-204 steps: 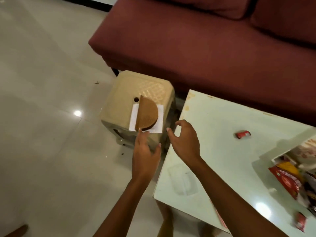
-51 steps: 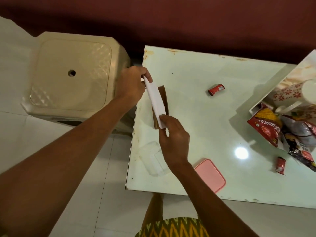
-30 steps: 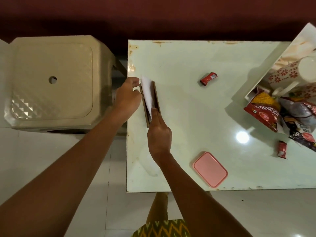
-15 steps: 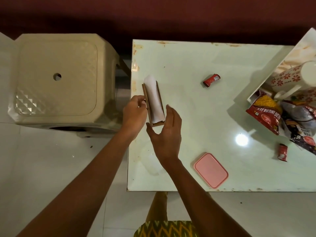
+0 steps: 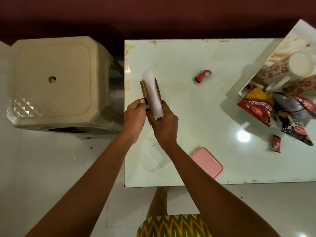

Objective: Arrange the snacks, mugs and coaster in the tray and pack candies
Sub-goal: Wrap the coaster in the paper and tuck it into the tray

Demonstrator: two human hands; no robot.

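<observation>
A brown wooden holder (image 5: 142, 89) with white paper (image 5: 152, 94) standing in it is upright near the left edge of the pale green table (image 5: 196, 120). My left hand (image 5: 135, 115) pinches its near left side and my right hand (image 5: 165, 124) clasps its near right end. At the right, a white tray (image 5: 280, 41) holds floral mugs (image 5: 287, 67), lying on their sides. Snack packets (image 5: 256, 108) spill from its near end. Two red wrapped candies lie loose on the table, one candy (image 5: 203, 77) mid-table and another candy (image 5: 276, 143) near the packets.
A pink lid (image 5: 206, 164) and a clear plastic container (image 5: 153, 156) lie near the table's front edge. A beige plastic stool (image 5: 53, 81) stands left of the table. A dark red sofa (image 5: 153, 14) runs along the far side.
The holder came from the stool to the table's left part. In the last half second my right hand closed around its near end, and my left hand shifted to pinch its side.
</observation>
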